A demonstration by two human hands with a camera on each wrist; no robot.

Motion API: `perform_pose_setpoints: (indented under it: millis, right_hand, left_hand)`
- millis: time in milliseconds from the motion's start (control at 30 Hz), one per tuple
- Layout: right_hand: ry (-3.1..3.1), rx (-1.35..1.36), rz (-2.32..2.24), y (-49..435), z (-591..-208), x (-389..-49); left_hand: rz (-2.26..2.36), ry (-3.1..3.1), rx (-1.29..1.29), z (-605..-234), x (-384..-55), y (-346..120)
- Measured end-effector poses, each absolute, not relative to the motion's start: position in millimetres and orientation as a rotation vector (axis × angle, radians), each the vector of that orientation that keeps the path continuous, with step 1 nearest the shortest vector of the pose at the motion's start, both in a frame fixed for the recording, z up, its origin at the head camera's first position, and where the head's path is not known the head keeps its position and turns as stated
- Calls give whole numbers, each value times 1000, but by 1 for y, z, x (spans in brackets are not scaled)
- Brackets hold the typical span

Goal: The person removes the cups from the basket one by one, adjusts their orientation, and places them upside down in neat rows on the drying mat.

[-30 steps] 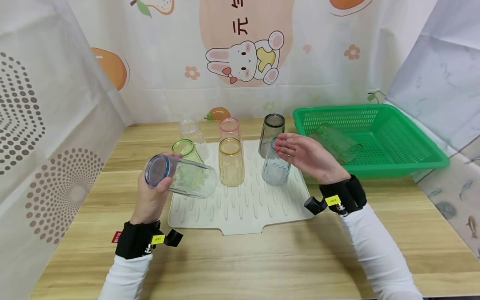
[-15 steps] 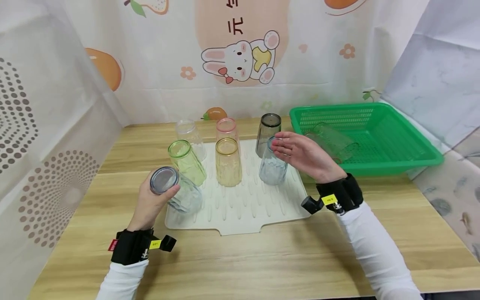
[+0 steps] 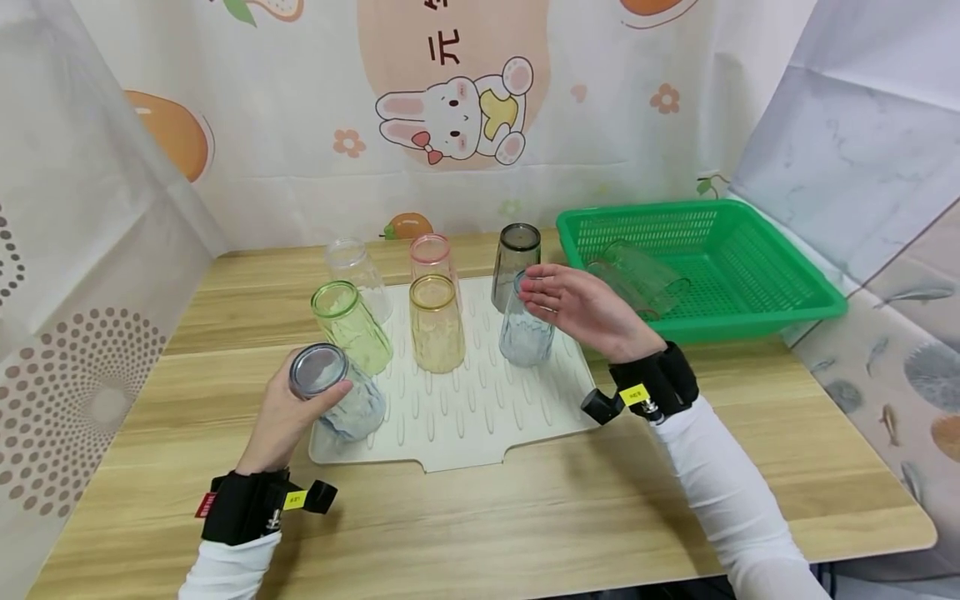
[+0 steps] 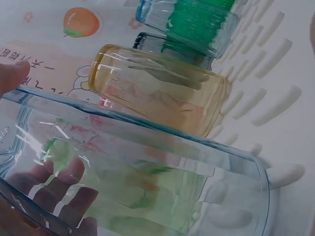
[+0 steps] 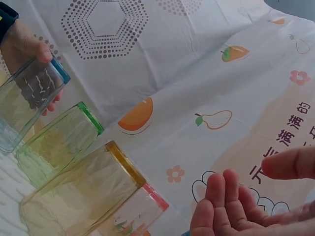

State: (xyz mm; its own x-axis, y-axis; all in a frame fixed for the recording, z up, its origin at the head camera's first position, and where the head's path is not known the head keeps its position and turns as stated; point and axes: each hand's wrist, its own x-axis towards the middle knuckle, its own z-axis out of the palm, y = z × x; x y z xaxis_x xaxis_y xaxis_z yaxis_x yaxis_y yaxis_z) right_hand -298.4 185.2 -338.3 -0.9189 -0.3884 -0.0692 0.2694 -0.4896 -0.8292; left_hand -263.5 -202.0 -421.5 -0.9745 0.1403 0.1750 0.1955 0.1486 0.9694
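My left hand (image 3: 279, 423) grips a pale blue drinking glass (image 3: 358, 410), upside down at the front left corner of the white ridged mat (image 3: 480, 429). In the left wrist view the fingers show through its clear wall, and its rim is close over the ridges. Right behind it stands an upturned green glass (image 3: 352, 333). The right hand (image 3: 592, 315) has its fingers extended and holds nothing. It overlaps the top of a light blue glass (image 3: 527, 337) in the head view; in the right wrist view the fingers are spread apart from the thumb.
Also upturned on the mat are a yellow glass (image 3: 437, 333), a pink glass (image 3: 431, 250), a clear glass (image 3: 362, 279) and a dark grey glass (image 3: 516, 267). A green basket (image 3: 795, 312) at back right has glasses (image 3: 652, 279) lying inside. A printed curtain (image 3: 300, 150) hangs behind.
My left hand has turned the pale blue glass from sideways to upside down and lowered it to the mat's front left. The right hand keeps its pose; the head view has shifted slightly.
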Motion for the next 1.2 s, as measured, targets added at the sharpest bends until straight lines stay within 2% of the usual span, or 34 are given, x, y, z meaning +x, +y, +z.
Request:
perform_pose_setpoints:
  millis: [400,700,1000,1200]
  right_hand:
    - [1370,-169,-2411,190,-337,-299]
    - [1302,-201,-2449,211,-334,-301]
    - [1275,-140,-2510,254,-323,-299]
    - [1193,25,-2575,293,-325,-293]
  left_hand:
    - [-2033,-2335,-304,-417,-265,-199]
    - [-2033,-2196,-448,-407,-270,-198]
    - [-1935,-2126,-660,-372,-279,-200]
    - [-1957,-2065,-753,-350,-282,-193]
